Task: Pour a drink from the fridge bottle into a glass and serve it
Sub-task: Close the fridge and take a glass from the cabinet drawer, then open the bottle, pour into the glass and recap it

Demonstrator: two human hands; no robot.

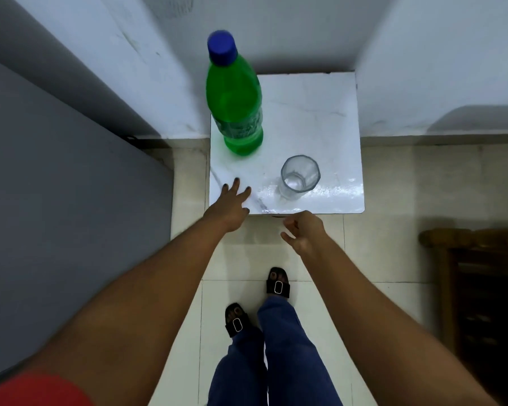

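While capped, green bottle (235, 104) beside clear glass (299, 177).

Table (311, 118): at 12 o'clock, set into a wall corner.
Bottle (235, 104): upright on table — far-left part, 11 o'clock of glass.
Glass (299, 177): upright on table, near front edge, apart from bottle.
Left hand (229, 208): over table's front-left corner, 6 o'clock of bottle.
Right hand (304, 231): just off front edge — 6 o'clock of glass.
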